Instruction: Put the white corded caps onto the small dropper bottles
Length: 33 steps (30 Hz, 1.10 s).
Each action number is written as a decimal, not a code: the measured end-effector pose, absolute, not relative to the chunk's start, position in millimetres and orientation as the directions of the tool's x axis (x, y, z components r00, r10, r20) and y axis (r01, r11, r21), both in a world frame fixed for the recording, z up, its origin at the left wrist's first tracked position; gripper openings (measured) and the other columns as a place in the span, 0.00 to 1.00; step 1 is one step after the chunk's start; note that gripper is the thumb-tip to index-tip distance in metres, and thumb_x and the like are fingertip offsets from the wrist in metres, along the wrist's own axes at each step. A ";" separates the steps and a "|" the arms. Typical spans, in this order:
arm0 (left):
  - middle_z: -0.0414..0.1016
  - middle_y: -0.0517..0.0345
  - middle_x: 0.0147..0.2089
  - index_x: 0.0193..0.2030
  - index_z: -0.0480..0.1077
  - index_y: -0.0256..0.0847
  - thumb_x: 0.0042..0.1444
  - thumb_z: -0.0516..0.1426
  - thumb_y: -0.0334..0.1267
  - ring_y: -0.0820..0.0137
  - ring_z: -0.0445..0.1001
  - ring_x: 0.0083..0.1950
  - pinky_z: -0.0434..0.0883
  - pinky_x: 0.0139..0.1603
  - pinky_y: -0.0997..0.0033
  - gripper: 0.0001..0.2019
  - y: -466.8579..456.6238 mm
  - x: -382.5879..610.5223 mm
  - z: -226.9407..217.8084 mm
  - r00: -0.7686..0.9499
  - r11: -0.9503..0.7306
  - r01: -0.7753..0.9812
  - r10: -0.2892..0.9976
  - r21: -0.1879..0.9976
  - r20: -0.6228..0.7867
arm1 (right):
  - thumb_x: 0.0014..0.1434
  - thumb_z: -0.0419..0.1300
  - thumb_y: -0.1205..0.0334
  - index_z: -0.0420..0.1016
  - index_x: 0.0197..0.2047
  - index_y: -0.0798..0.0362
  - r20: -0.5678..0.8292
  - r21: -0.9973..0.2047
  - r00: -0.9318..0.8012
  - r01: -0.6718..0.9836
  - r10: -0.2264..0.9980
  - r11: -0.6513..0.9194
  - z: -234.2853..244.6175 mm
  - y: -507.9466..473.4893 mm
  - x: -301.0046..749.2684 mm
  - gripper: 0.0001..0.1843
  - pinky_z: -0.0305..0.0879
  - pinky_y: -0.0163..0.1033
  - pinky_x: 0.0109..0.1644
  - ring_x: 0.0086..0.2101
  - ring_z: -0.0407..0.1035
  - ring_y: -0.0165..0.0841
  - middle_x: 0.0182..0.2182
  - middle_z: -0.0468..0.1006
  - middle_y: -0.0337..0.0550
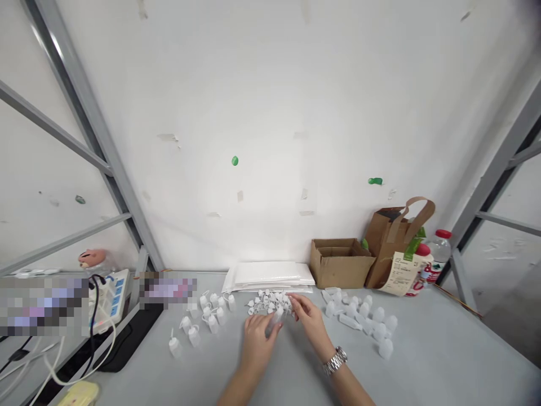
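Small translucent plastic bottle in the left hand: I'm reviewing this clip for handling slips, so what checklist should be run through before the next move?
1. Small translucent plastic bottle gripped in the left hand: ok.
2. Right hand close to the bottle's far end: ok.
3. Right fingertips pinching something: cannot tell, too small.
4. Pile of small white plastic caps just beyond both hands: ok.
5. Loose translucent bottles on the right all upright: not ok, some lie on their sides.
6. Group of translucent bottles on the left apart from both hands: ok.
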<state>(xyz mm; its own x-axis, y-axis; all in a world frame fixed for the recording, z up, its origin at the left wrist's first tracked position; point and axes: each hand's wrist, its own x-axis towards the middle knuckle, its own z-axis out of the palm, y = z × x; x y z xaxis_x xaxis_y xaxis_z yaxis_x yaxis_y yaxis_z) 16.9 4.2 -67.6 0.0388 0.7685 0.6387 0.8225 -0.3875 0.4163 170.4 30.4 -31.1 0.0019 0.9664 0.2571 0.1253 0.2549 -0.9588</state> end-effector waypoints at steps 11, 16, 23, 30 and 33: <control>0.78 0.56 0.29 0.34 0.73 0.42 0.57 0.52 0.47 0.65 0.75 0.32 0.71 0.39 0.59 0.13 2.0 18.4 -64.9 0.019 -0.377 0.837 0.743 0.396 0.669 | 0.49 0.62 0.51 0.73 0.18 0.51 0.271 -0.962 0.040 0.024 0.962 0.270 -32.7 14.4 152.1 0.15 0.60 0.37 0.34 0.27 0.63 0.33 0.21 0.68 0.38; 0.79 0.55 0.30 0.34 0.73 0.41 0.57 0.51 0.49 0.65 0.76 0.32 0.71 0.39 0.58 0.16 5.0 17.5 -65.7 -0.030 -0.352 0.823 0.757 0.446 0.652 | 0.45 0.64 0.48 0.73 0.19 0.53 0.108 -0.969 0.120 -0.209 0.987 0.131 -30.1 21.1 159.4 0.16 0.59 0.36 0.33 0.23 0.60 0.31 0.15 0.64 0.34; 0.79 0.55 0.31 0.36 0.74 0.43 0.56 0.52 0.48 0.64 0.76 0.34 0.72 0.40 0.57 0.14 3.4 18.2 -68.1 -0.004 -0.373 0.808 0.770 0.456 0.638 | 0.37 0.69 0.50 0.77 0.26 0.54 -0.043 -0.889 0.112 -0.459 0.993 0.013 -34.6 26.1 162.2 0.17 0.59 0.35 0.27 0.20 0.58 0.27 0.18 0.68 0.34; 0.80 0.53 0.33 0.37 0.74 0.42 0.56 0.52 0.50 0.63 0.77 0.36 0.73 0.41 0.56 0.16 5.0 16.1 -72.9 -0.016 -0.370 0.809 0.763 0.457 0.646 | 0.33 0.73 0.55 0.78 0.28 0.55 -0.124 -0.772 -0.048 -0.623 0.991 -0.127 -32.6 29.0 164.7 0.18 0.64 0.33 0.29 0.21 0.63 0.25 0.21 0.72 0.37; 0.80 0.53 0.33 0.37 0.74 0.42 0.56 0.51 0.51 0.63 0.77 0.36 0.73 0.42 0.56 0.17 5.7 15.6 -74.1 -0.013 -0.370 0.809 0.766 0.457 0.642 | 0.34 0.73 0.56 0.79 0.29 0.57 -0.131 -0.754 -0.090 -0.637 0.987 -0.158 -31.3 29.2 165.6 0.18 0.67 0.35 0.32 0.24 0.66 0.26 0.23 0.74 0.40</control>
